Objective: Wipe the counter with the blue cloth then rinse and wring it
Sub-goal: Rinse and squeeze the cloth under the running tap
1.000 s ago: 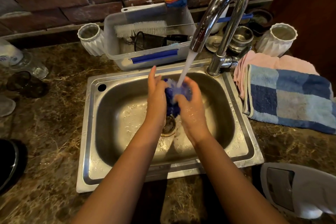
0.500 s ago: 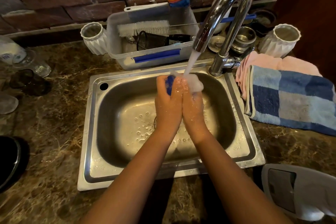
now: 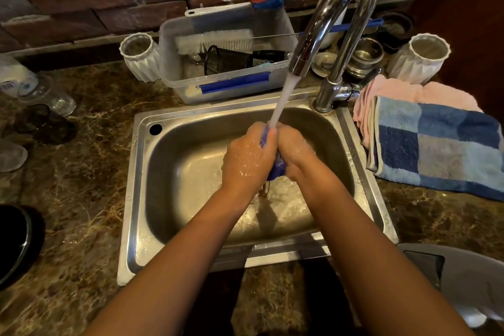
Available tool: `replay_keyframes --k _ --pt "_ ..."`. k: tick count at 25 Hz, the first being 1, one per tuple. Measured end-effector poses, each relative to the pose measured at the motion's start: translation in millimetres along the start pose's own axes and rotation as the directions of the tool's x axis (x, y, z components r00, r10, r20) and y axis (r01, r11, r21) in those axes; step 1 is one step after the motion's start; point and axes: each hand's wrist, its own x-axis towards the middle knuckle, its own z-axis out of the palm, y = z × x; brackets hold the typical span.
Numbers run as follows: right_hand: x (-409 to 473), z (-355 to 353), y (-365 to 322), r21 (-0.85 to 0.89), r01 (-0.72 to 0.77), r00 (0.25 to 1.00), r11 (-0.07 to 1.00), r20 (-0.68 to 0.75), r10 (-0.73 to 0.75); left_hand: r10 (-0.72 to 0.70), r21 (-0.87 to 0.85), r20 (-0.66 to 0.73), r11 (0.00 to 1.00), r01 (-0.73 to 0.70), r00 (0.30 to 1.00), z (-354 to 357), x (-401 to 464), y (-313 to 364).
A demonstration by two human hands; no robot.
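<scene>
**A:** Working from nine o'clock across: where does the rinse stand?

**B:** The left hand [image 3: 249,158] and the right hand [image 3: 296,154] are pressed together over the middle of the steel sink [image 3: 141,199]. Each grip is clenched around the blue cloth [image 3: 276,168], which is bunched between the palms; only a sliver shows at the top and a lump at the bottom.

**A:** And the water?

**B:** The stream [image 3: 283,98] from the tap [image 3: 335,11] at one o'clock lands right where the two hands meet, on the cloth's upper edge.

**A:** So how should this step be done well?

**B:** I'd judge the cloth is too tightly wadded for water to get through it. Loosen the grip a little, let the fabric open under the flow, then squeeze again, and repeat. Keep the hands low in the basin so the spray stays off the marbled table [image 3: 81,172].

**A:** Anything nearby to mind?

**B:** The checked blue towel [image 3: 436,144] at three o'clock lies just beside the sink rim; splashes could wet it. When wringing, twist the two ends opposite ways over the drain, which the hands hide.
</scene>
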Motion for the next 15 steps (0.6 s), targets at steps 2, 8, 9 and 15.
replay_keyframes --k 2,8,9,15 --pt "0.1 -3.8 2.6 0.059 0.044 0.996 0.997 0.069 -0.048 0.018 -0.086 -0.017 0.996 -0.019 1.0 1.8 -5.7 -6.5" --pt "2.7 -1.7 11.6 0.415 0.06 0.984 0.908 0.129 -0.124 0.06 -0.239 -0.246 0.963 -0.12 0.967 17.7 -3.4 -10.4" --pt "0.3 1.1 15.6 0.416 0.081 0.978 0.906 0.142 -0.153 0.107 -0.168 -0.294 0.973 -0.161 0.95 17.2 -0.1 -8.9" --pt "18.9 8.1 9.7 -0.324 0.325 0.92 0.888 -0.107 -0.376 -0.012 -0.222 -0.265 0.974 -0.049 0.964 14.0 11.7 1.8"
